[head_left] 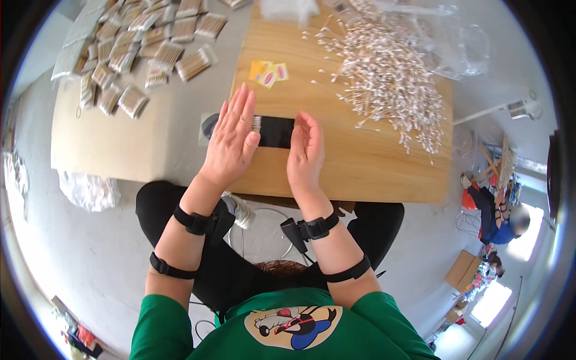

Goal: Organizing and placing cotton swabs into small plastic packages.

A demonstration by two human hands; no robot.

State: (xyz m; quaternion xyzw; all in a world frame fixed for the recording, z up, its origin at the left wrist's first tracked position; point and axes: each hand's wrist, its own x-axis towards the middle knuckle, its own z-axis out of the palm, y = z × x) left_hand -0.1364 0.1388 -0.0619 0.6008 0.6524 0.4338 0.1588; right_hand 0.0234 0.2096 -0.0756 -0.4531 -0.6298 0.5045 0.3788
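My left hand (231,144) lies with its fingers stretched out over the left part of a flat black plate (278,131) on the wooden table. White tips of cotton swabs (257,123) peek out between that hand and the bare black surface; the rest of them is hidden. Left of the fingers shows a dark rounded end (209,125) with a clear film edge around it. At the plate's right end my right hand (306,153) rests on its side, cupped, fingers curved and thumb apart, with nothing visible in it.
A large loose heap of cotton swabs (390,78) spreads over the table's right side, beside clear plastic bags (462,48). Small yellow and white cards (269,72) lie beyond my hands. Many packed swab bundles (166,56) cover the far left. Another person (504,225) is off to the right.
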